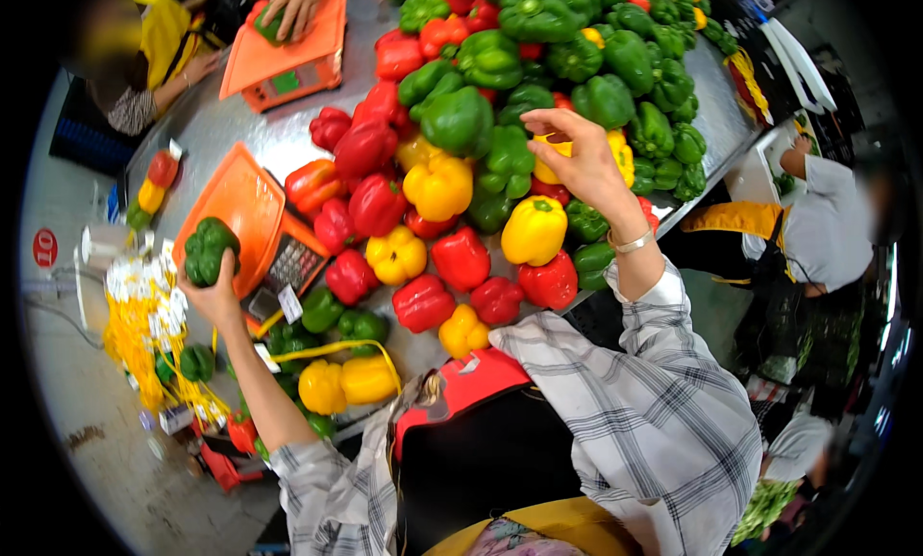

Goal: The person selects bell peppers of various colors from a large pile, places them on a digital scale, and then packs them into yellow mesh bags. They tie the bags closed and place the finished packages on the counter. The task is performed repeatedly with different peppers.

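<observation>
The left hand grips a green pepper by the near orange scale; the right hand, fingers parted, is empty.

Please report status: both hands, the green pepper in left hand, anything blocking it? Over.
Left hand grips green pepper by orange scale tray, contact with tray unclear. Right hand open over pepper pile, touch unclear. Nothing seen blocking green pepper.

A metal table carries piled bell peppers and two orange scales.
</observation>
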{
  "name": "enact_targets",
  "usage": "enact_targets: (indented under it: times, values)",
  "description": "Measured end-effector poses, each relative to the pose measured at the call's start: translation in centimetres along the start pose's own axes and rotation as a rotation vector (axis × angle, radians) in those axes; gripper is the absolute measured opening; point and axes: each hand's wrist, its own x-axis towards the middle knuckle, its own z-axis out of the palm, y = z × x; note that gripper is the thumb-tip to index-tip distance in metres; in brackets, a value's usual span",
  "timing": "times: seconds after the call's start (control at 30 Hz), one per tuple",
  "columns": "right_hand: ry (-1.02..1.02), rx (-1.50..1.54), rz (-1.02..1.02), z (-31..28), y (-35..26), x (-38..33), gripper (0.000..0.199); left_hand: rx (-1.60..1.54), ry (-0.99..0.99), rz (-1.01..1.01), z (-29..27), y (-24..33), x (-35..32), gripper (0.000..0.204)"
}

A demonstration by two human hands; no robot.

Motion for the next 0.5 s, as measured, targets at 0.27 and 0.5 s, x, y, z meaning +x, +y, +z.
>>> enact_targets:
  times: [0.27, 0.5]
  values:
    - [-0.255, 0.073, -0.164, 6.6, -4.7, -1.7, 0.024, 0.113, 0.053, -0.021, -1.5, -3.8, -1.7, 0.096]
    - [-0.628, 0.004, -0.252, 11.7, -4.7, -8.5, 0.025, 0.059, 0.01, -0.009, -5.2, 1.2, -9.4, 0.034]
